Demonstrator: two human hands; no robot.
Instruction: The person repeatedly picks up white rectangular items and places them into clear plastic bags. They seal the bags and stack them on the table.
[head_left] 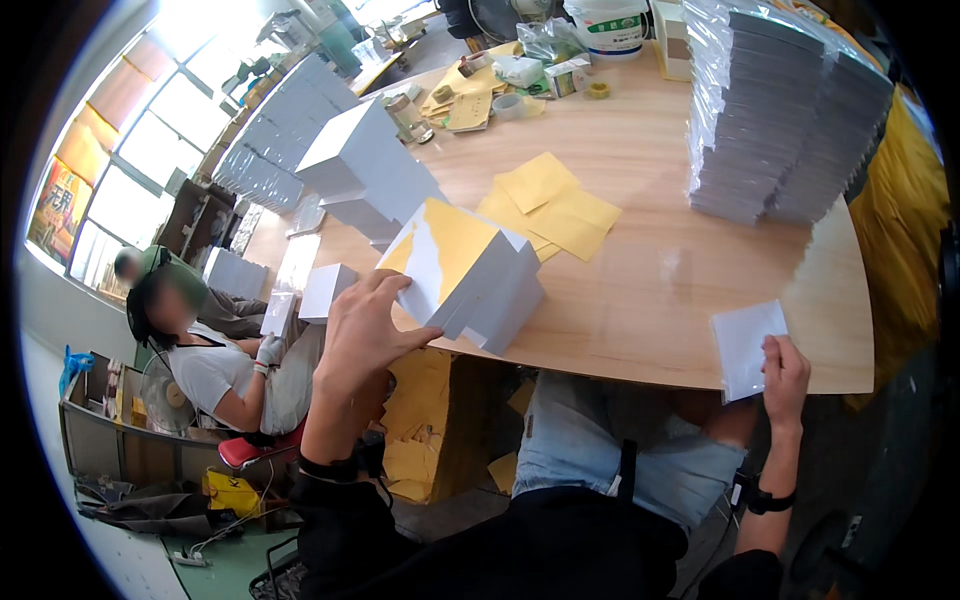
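My left hand [365,325] grips the near left corner of a block of white paper [475,290], thumb and fingers spread along its edge. A torn yellow sheet [450,245] covers part of the block's top. The block rests on more white paper [508,312], turned at a different angle, near the table's front edge. At the right, my right hand [787,375] is closed on the edge of a thin white packet [750,345], which looks glossy like plastic wrap. Behind the block lie several loose yellow sheets [560,215].
Tall wrapped paper stacks [770,120] stand at the right of the wooden table [640,310]. More white stacks [360,150] are at the left. Tape, packets and a white bucket [607,25] sit at the back. A co-worker [225,360] sits left; a carton [450,430] stands below.
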